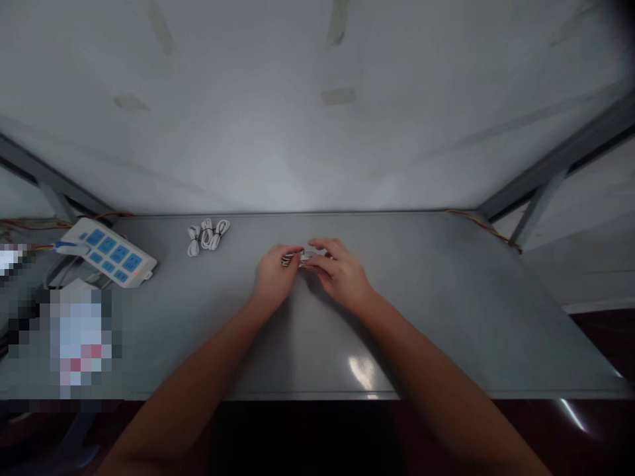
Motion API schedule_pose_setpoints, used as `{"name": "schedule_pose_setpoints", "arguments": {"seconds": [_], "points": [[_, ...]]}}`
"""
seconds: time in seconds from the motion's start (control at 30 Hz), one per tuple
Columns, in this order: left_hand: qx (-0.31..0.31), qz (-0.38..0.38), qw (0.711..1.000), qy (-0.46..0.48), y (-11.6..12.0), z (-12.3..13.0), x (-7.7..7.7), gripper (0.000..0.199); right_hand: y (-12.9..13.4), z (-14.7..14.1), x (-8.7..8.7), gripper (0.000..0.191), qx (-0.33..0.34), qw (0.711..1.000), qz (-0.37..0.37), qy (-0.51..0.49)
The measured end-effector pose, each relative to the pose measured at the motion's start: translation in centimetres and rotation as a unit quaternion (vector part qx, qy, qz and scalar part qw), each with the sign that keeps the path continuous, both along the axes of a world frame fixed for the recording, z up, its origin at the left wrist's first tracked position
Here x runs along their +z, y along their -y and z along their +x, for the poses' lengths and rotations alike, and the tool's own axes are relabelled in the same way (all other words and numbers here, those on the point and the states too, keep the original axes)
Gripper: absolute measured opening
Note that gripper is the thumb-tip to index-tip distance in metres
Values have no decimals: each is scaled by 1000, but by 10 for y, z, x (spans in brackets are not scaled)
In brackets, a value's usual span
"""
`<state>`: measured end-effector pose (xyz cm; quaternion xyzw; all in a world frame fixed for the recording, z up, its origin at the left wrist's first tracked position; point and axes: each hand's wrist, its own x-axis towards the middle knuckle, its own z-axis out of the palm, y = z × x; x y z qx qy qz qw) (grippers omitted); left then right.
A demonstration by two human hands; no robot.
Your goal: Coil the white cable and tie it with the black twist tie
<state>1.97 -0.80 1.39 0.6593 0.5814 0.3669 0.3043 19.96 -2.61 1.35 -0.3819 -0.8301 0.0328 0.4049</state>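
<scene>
A small bundle of white cable (287, 260) is held above the middle of the table, partly hidden by fingers. My left hand (276, 272) is closed around its left part, thumb on top. From the other side my right hand (342, 270) pinches the bundle's right end between thumb and fingers, with its index finger raised and bent. Dark strands show among the white loops at the left end; what they are is too small to tell. Toward the back left lie three coiled white cables (208, 235), each cinched at its middle with a dark tie.
A white power strip (143, 268) with blue sockets and a red light sits on the left of the grey table (446, 317), a plug and cord at its far end. Nearer is a blurred-out patch. A pale wall panel (278, 132) rises behind; metal struts (538, 198) flank both sides.
</scene>
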Motion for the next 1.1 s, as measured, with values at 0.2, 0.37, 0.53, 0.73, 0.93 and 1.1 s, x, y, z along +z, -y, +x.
{"name": "schedule_pose_setpoints", "arguments": {"seconds": [0.2, 0.37, 0.53, 0.73, 0.93, 1.1], "points": [[-67, 39, 994, -79, 3, -1, 0, 21, -2, -2, -1, 29, 62, 996, 30, 49], [-97, 68, 989, -93, 7, -2, 2, 20, -3, 0, -4, 23, 21, 998, 14, 62], [-103, 78, 988, -84, 9, 1, -4, 18, -2, 2, -6, 25, 1, 997, -1, 78], [-123, -58, 988, 73, 7, 2, -6, 25, -8, 2, -9, 23, -27, 998, -44, 28], [-155, -9, 987, 36, 5, -3, -1, 25, -10, 4, -4, 21, -51, 997, -59, -3], [-124, 49, 990, -53, 9, 0, 1, 21, -9, 3, -5, 17, -70, 993, -89, -27]]}}
